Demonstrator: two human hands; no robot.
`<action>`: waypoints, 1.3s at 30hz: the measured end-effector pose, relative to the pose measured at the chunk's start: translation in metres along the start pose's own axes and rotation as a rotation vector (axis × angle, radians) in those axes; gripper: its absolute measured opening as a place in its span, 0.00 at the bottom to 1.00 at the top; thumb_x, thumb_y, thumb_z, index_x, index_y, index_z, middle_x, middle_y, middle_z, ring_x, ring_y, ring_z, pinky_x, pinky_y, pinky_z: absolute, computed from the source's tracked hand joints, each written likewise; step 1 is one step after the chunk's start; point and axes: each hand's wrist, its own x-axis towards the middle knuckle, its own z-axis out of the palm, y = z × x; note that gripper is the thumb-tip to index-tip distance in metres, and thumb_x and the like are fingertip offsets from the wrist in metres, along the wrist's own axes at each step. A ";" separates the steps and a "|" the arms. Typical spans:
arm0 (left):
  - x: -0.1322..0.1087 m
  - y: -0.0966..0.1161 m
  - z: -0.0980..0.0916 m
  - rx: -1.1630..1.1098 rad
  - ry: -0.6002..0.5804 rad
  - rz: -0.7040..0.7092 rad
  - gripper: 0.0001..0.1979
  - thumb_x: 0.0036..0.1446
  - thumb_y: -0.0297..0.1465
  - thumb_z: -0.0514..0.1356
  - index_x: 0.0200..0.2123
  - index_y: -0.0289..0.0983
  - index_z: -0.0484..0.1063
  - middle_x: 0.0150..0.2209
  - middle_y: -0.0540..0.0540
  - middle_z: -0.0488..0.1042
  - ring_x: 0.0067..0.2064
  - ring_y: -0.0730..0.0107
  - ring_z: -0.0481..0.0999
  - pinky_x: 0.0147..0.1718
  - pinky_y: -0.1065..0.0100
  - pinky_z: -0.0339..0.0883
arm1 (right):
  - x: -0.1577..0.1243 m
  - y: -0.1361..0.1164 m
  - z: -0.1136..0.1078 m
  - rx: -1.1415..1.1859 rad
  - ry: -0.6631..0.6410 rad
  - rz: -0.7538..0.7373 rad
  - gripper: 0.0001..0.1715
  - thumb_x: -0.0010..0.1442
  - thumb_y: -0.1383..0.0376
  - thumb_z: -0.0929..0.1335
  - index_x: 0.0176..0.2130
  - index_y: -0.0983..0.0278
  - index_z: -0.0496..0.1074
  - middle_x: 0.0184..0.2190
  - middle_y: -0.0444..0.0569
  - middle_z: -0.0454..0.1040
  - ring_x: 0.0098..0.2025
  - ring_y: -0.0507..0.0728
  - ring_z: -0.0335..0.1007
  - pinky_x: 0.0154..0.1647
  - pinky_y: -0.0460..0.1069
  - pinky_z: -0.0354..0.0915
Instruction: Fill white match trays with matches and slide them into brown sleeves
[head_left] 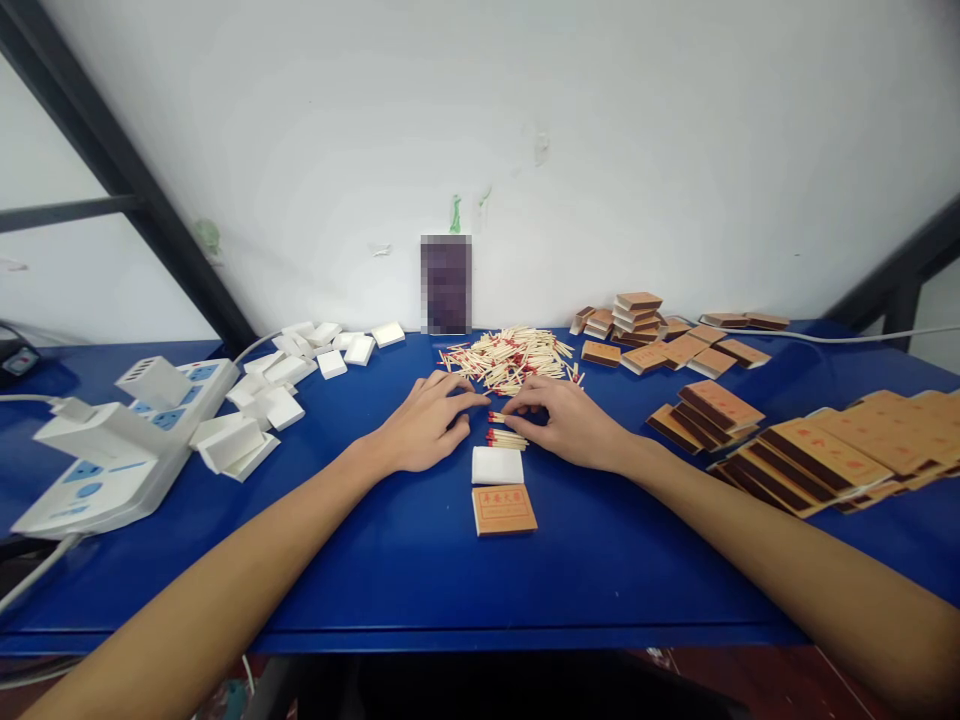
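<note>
My left hand [431, 425] rests on the blue table with its fingers spread and nothing in it; its index fingertip is close to the match heads. My right hand [564, 425] is closed in a pinch at the tail ends of a few matches [498, 417], whose red heads point left. Just below lies a small row of matches [507, 440], partly under the right fingers. Nearer me are a white inner tray [496, 466] and an orange matchbox sleeve [505, 510]. Beyond both hands spreads a loose pile of matches [517, 358].
White matchbox trays [281, 370] lie scattered at the left, beside a power strip [161, 430] with plugs and cables. Orange matchbox sleeves [682, 350] are heaped at the back right, with larger stacks [825, 450] nearer. A pixelated dark rectangle [446, 285] stands against the wall.
</note>
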 end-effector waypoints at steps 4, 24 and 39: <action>0.000 -0.001 0.000 -0.008 -0.024 0.016 0.21 0.64 0.29 0.48 0.56 0.44 0.71 0.54 0.43 0.66 0.55 0.55 0.62 0.52 0.51 0.58 | -0.001 -0.002 -0.004 0.046 -0.016 -0.021 0.11 0.64 0.64 0.66 0.36 0.62 0.78 0.30 0.47 0.74 0.35 0.55 0.69 0.37 0.49 0.62; 0.000 0.004 -0.005 -0.048 -0.062 0.064 0.24 0.62 0.22 0.47 0.56 0.45 0.71 0.55 0.42 0.65 0.56 0.56 0.63 0.53 0.52 0.57 | 0.007 0.027 0.005 -0.239 0.098 0.028 0.08 0.62 0.69 0.66 0.37 0.63 0.76 0.36 0.52 0.76 0.42 0.60 0.71 0.44 0.53 0.64; -0.001 0.000 0.002 0.030 0.052 -0.028 0.20 0.62 0.26 0.49 0.54 0.41 0.72 0.53 0.43 0.68 0.54 0.56 0.64 0.52 0.52 0.59 | 0.006 0.028 0.004 -0.246 0.097 -0.036 0.12 0.63 0.69 0.65 0.41 0.63 0.79 0.37 0.53 0.78 0.43 0.61 0.70 0.47 0.56 0.64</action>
